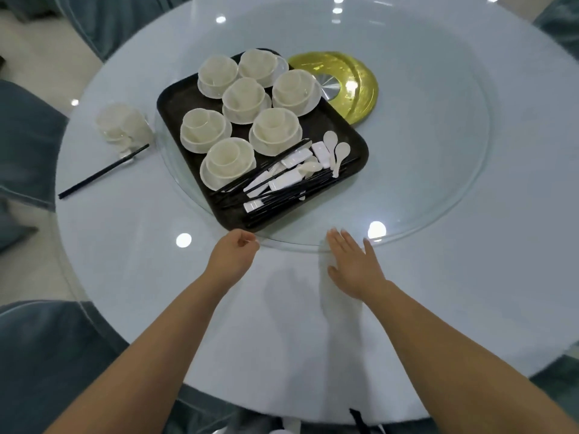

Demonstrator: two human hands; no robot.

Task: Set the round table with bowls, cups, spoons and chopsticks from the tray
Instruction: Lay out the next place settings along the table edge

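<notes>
A dark tray sits on the glass turntable of the round white table. It carries several cream bowl-and-cup sets, white spoons, white rests and black chopsticks. One set with black chopsticks stands on the table's left side. My left hand hovers at the tray's near corner, fingers loosely curled, holding nothing. My right hand lies flat with straight fingers at the turntable's near edge.
A gold disc with a silver hub marks the turntable's centre, just behind the tray. Teal-covered chairs ring the table on the left, near side and far corners. Ceiling lights glare off the glass.
</notes>
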